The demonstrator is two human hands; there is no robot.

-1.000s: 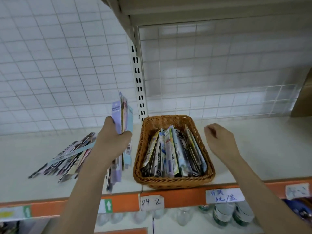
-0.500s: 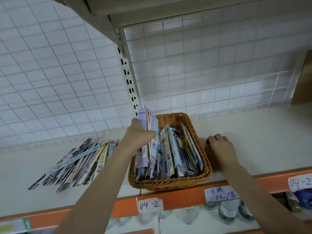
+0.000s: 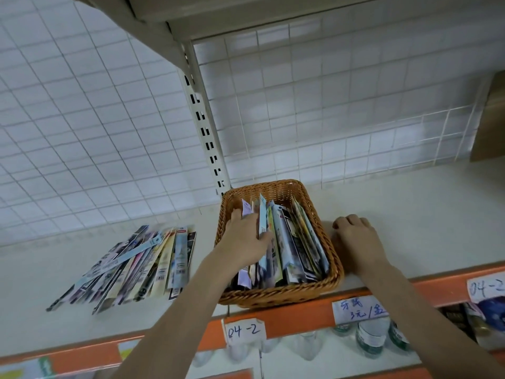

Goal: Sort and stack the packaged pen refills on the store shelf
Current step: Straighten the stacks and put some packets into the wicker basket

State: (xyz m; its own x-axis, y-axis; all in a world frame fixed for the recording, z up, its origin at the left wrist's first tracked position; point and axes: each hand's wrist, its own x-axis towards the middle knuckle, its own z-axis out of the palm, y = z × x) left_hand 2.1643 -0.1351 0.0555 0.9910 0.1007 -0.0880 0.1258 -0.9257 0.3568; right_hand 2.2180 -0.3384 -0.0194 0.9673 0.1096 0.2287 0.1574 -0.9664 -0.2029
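Note:
A brown wicker basket (image 3: 334,272) stands at the shelf's front edge, packed with refill packs standing on edge (image 3: 295,244). My left hand (image 3: 244,236) is down inside the basket's left side, its fingers closed around a small bundle of refill packs (image 3: 261,222) pressed against those in the basket. My right hand (image 3: 355,237) rests on the shelf against the basket's right wall, fingers curled and holding nothing. A loose fan of long refill packs (image 3: 142,265) lies flat on the shelf to the left of the basket.
The white shelf board (image 3: 410,214) has an orange front rail (image 3: 300,315) with paper labels. A wire-grid back panel and a slotted upright (image 3: 205,132) rise behind the basket. A brown box (image 3: 490,119) stands at the far right. Bottles (image 3: 369,337) sit on the shelf below.
My left hand has carried its bundle of packs from above the shelf down into the basket's left side. My right hand has come down to rest beside the basket's right wall.

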